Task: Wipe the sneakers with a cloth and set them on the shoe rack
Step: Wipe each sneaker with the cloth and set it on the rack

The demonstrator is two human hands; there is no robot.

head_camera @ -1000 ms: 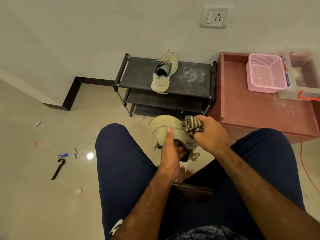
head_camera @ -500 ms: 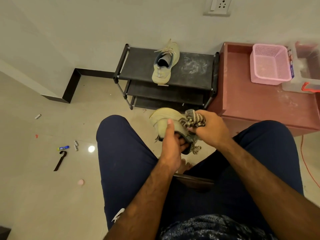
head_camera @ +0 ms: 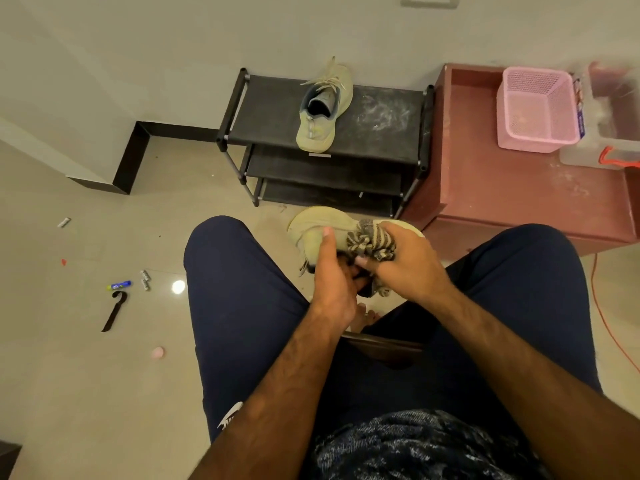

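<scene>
Fingers of the left hand are curling round a beige knit sneaker while the right hand is bunching a striped brown cloth against it; beyond, a second beige sneaker is sitting at the front edge of the black shoe rack.

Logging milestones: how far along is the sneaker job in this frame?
Done: one sneaker sits on the shoe rack, on its top shelf; whether it was wiped cannot be told. In hand: the left hand holds the second sneaker while the right hand presses the striped cloth on it. Left: finish wiping, then set it on the rack.
</scene>
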